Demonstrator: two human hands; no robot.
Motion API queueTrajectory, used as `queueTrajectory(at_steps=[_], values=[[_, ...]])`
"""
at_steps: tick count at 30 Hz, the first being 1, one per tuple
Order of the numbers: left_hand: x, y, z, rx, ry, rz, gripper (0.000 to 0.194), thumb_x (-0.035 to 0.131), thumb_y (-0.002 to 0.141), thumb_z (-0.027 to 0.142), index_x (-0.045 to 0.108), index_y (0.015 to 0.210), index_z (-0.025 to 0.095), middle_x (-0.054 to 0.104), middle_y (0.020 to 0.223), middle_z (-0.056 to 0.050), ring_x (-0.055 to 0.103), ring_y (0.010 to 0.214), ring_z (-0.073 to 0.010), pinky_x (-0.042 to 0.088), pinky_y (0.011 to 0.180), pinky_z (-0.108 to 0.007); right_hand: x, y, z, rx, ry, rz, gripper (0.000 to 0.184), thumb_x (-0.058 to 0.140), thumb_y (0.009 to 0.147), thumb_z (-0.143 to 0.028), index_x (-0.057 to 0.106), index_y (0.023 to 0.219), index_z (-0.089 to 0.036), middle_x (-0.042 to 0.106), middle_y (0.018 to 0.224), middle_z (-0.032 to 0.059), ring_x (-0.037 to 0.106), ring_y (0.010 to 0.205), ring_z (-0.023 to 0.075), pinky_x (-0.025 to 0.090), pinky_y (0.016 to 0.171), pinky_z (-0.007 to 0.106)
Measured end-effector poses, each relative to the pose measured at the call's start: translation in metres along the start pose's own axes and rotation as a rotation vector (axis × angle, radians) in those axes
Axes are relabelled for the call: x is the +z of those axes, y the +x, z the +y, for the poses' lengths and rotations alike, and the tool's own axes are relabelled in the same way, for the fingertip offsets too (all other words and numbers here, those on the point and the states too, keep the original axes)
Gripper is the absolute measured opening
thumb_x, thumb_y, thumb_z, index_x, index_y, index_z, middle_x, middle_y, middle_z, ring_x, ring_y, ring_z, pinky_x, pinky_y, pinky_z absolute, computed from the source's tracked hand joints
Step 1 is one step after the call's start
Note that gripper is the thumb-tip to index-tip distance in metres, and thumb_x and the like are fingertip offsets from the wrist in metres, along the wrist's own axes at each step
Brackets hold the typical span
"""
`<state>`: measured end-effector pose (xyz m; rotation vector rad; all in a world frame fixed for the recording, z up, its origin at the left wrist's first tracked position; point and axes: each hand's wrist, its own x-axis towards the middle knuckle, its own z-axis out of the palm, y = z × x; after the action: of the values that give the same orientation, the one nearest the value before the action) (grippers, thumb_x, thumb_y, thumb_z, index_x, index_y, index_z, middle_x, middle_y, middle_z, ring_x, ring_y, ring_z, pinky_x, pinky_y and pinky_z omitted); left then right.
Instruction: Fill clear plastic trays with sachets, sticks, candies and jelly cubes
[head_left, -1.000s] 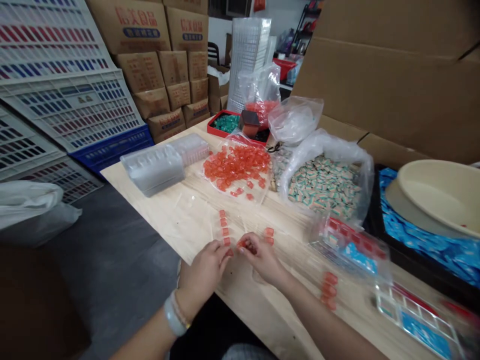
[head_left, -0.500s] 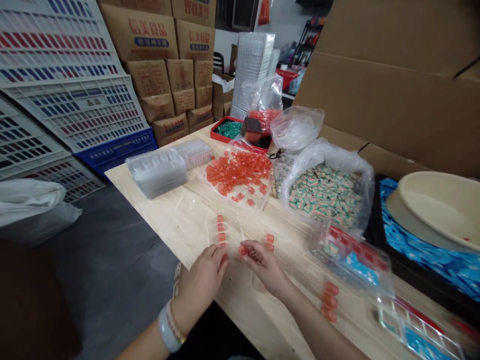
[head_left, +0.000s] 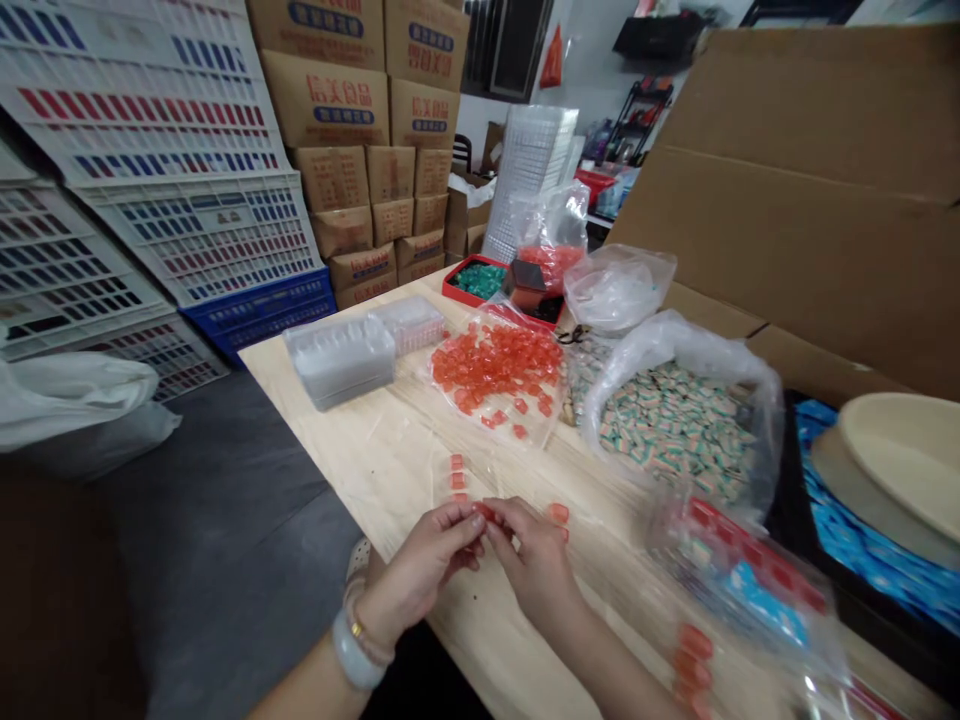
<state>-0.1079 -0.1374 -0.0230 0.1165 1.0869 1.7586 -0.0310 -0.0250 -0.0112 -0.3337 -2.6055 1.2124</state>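
My left hand (head_left: 431, 560) and my right hand (head_left: 536, 555) meet over the near part of the wooden table, fingertips pinched together. Between them is a small red translucent candy (head_left: 483, 511), mostly covered by the fingers. Just beyond my left hand, a short column of red candies (head_left: 457, 480) lies in a clear plastic tray (head_left: 442, 490). More red candies (head_left: 558, 513) lie beside my right hand, partly hidden by it. Further back, a heap of loose red candies (head_left: 495, 360) spreads over a clear plastic bag.
Stacked clear trays (head_left: 341, 360) stand at the table's left edge. On the right are an open bag of striped pieces (head_left: 675, 430), clear packs with red and blue contents (head_left: 742, 570), and a cream basin (head_left: 900, 470). Crates (head_left: 217, 230) and cartons (head_left: 326, 100) stand behind.
My hands, apart before, have come together at the red candy my right hand was holding. My left hand has left the candy column. The view has shifted slightly.
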Motion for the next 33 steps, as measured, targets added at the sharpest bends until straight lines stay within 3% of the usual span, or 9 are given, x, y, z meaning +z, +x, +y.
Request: queueTrajectory(at_steps=[3,5,8,11,14,19,27,30,33], values=[[-0.010,0.002,0.007,0.064,-0.006,0.066,0.030,0.062,0.066,0.040,0.057,0.073,0.011,0.053,0.063,0.000,0.046,0.053,-0.0070,0.036,0.055,-0.021,0.009,0.016,-0.012,-0.025,0.067,-0.067,0.020,0.045,0.079,-0.016,0.057,0.095,-0.021,0.060,0.079,0.0035,0.056,0.073,0.0150,0.043,0.067,0.027],[-0.024,0.004,0.017,0.140,0.104,0.144,0.032,0.057,0.069,0.043,0.054,0.070,0.012,0.050,0.059,0.001,0.045,0.051,-0.0080,0.038,0.054,-0.022,0.017,0.034,-0.018,-0.032,0.127,-0.105,0.019,0.045,0.079,-0.016,0.058,0.093,-0.020,0.061,0.079,0.0030,0.056,0.071,0.0138,0.044,0.066,0.026],[-0.055,0.009,0.036,0.389,0.589,0.433,0.029,0.049,0.075,0.042,0.053,0.072,0.014,0.051,0.061,0.000,0.049,0.058,-0.0127,0.042,0.059,-0.027,0.035,0.074,-0.018,-0.023,0.096,-0.095,0.015,0.048,0.079,-0.022,0.059,0.088,-0.018,0.062,0.078,0.0039,0.056,0.069,0.0136,0.043,0.064,0.025],[-0.090,0.016,0.044,0.660,1.198,0.653,0.026,0.049,0.076,0.032,0.053,0.096,0.016,0.056,0.094,-0.008,0.050,0.091,-0.0215,0.040,0.081,-0.038,0.059,0.123,-0.015,-0.044,-0.132,-0.106,0.018,0.045,0.082,-0.026,0.060,0.087,-0.016,0.063,0.083,0.0056,0.056,0.075,0.0143,0.042,0.068,0.025],[-0.112,0.024,0.038,0.691,1.557,0.613,0.034,0.048,0.077,0.025,0.047,0.110,0.016,0.052,0.108,-0.011,0.045,0.103,-0.0245,0.036,0.089,-0.043,0.085,0.160,-0.015,-0.004,-0.419,-0.218,0.019,0.042,0.083,-0.020,0.059,0.086,-0.014,0.062,0.088,0.0085,0.057,0.081,0.0154,0.040,0.070,0.024],[-0.116,0.030,0.025,0.701,1.692,0.561,0.036,0.042,0.081,0.025,0.042,0.116,0.017,0.052,0.110,-0.011,0.047,0.103,-0.0246,0.038,0.088,-0.044,0.108,0.175,-0.008,0.086,-0.560,-0.259,0.015,0.043,0.080,-0.014,0.057,0.085,-0.011,0.061,0.085,0.0129,0.059,0.074,0.0183,0.040,0.062,0.025],[-0.116,0.033,0.023,0.693,1.771,0.528,0.035,0.043,0.080,0.025,0.045,0.114,0.016,0.053,0.110,-0.011,0.047,0.102,-0.0250,0.036,0.090,-0.043,0.086,0.163,0.007,0.071,-0.376,-0.236,0.021,0.049,0.078,-0.019,0.051,0.098,-0.014,0.060,0.083,0.0071,0.057,0.073,0.0145,0.040,0.064,0.023],[-0.115,0.033,0.021,0.705,1.773,0.507,0.036,0.044,0.079,0.025,0.045,0.114,0.017,0.053,0.110,-0.010,0.048,0.101,-0.0248,0.036,0.089,-0.043,0.083,0.163,0.007,0.035,-0.390,-0.241,0.016,0.043,0.083,-0.021,0.054,0.091,-0.015,0.059,0.086,0.0073,0.056,0.076,0.0142,0.040,0.066,0.023],[-0.114,0.032,0.020,0.691,1.765,0.510,0.036,0.046,0.077,0.024,0.047,0.113,0.018,0.054,0.109,-0.011,0.048,0.101,-0.0249,0.037,0.089,-0.043,0.087,0.164,0.008,0.094,-0.482,-0.284,0.018,0.043,0.083,-0.023,0.057,0.083,-0.013,0.059,0.085,0.0090,0.057,0.073,0.0160,0.041,0.063,0.024]])
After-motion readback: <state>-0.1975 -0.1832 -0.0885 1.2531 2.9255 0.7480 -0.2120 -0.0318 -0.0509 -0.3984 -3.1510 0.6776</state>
